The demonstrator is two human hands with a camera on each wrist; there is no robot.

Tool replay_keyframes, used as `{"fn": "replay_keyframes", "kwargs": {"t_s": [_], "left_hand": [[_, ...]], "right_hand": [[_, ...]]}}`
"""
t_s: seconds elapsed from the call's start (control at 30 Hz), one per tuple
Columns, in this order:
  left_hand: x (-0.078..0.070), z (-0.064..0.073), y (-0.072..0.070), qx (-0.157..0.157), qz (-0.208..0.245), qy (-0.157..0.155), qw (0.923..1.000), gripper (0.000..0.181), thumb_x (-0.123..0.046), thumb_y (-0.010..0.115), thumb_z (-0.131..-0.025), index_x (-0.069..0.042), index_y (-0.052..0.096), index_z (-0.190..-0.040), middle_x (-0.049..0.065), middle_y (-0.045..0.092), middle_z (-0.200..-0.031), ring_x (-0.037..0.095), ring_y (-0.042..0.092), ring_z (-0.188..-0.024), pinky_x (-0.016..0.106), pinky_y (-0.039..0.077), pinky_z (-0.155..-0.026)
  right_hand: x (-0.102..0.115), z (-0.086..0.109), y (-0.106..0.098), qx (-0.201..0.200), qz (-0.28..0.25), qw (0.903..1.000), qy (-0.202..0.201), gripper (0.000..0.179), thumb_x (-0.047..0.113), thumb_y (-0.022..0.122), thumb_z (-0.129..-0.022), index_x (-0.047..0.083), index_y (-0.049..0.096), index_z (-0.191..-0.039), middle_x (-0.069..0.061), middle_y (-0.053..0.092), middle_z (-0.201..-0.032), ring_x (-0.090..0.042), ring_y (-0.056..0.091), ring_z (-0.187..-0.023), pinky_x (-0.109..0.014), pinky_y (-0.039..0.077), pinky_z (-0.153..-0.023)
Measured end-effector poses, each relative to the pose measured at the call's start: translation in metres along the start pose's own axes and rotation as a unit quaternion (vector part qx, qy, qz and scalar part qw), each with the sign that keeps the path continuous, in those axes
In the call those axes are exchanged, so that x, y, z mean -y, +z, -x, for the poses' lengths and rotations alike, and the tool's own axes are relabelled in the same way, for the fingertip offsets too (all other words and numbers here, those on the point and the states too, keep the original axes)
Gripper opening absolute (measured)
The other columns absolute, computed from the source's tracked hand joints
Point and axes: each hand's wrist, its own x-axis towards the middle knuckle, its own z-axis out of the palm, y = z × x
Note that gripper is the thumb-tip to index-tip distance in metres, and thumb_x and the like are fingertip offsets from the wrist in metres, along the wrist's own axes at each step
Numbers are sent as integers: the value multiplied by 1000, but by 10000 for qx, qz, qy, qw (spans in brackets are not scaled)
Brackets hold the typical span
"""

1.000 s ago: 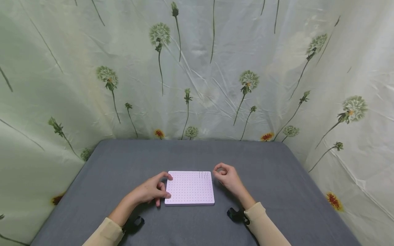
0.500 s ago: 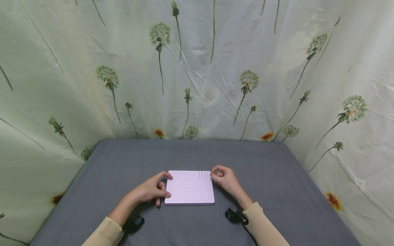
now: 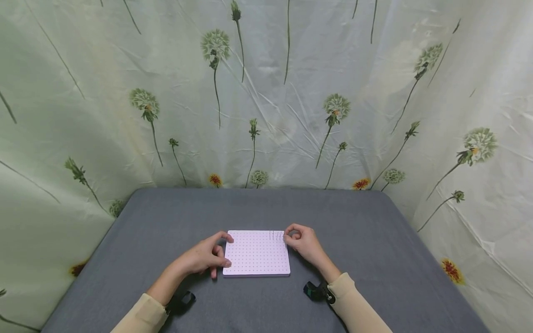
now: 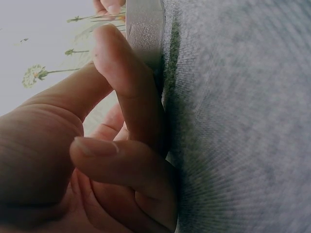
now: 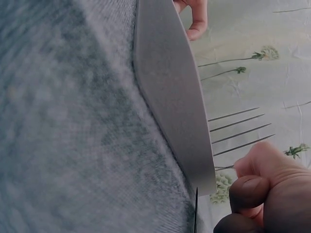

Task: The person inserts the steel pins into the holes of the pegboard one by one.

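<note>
My left hand [image 3: 201, 257] grips the left end of the crosswise board [image 3: 256, 257], lower centre, while my right hand [image 3: 306, 241] pinches a pin [image 5: 223, 168] at its upper-right corner.

The board [image 3: 257, 253] is of pale pinkish-violet colour, with rounded corners and many rows of small dots. It lies flat on the grey desk [image 3: 250, 305], a little below the centre of the head view. The left hand [image 3: 199, 257] holds its left edge. Near its upper right corner, 4 thin dark pins [image 5: 241, 133] stand upright in 1 row; beside them, the right hand [image 3: 304, 242] pinches 1 more pin [image 5: 224, 168], mostly hidden.
</note>
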Motion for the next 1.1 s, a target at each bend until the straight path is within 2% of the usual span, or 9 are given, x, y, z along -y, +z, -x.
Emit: {"fn": "replay_keyframes", "kwargs": {"t_s": [0.33, 0.6, 0.73, 0.97, 1.1], "left_hand": [[1, -1, -1, 11, 34, 7, 10000, 59, -13, 83, -93, -7, 47, -140, 0, 60, -70, 9, 61, -46, 22, 33, -42], [2, -2, -1, -11, -48, 25, 10000, 59, -15, 83, -93, -8, 48, -139, -1, 61, -70, 9, 61, -46, 22, 33, -42], [2, 0, -2, -72, -69, -15, 9999, 59, -16, 84, -92, -9, 49, -139, -1, 61, -71, 10, 61, -47, 23, 32, -42], [2, 3, -1, -93, -32, -10, 10000, 59, -15, 84, -92, -10, 48, -139, -1, 61, -71, 9, 61, -46, 22, 33, -42], [1, 2, 0, -74, -23, 47, 10000, 59, -14, 83, -92, -10, 48, -139, -2, 60, -71, 8, 61, -46, 22, 32, -41]], "right_hand": [[1, 1, 1, 45, 547, 9985, -80, 6, 14, 78, -95, 12, 73, -95, 10, 44, -56, -4, 38, -51, -20, 30, -52], [-1, 1, 2, 7, 838, 9960, -320, 4, 13, 76, -95, 12, 72, -94, 11, 42, -53, -3, 37, -48, -20, 29, -49], [3, 0, 1, 175, 922, 9953, -254, 5, 15, 75, -97, 11, 73, -96, 11, 42, -52, -4, 35, -47, -20, 27, -48], [11, 2, -21, 693, 660, 9953, 145, 10, 18, 71, -100, 9, 71, -106, 7, 45, -51, -7, 37, -44, -23, 32, -47], [12, 3, -44, 637, 628, 9954, 341, 13, 17, 69, -101, 6, 68, -108, 6, 46, -51, -9, 37, -44, -25, 33, -47]]}}
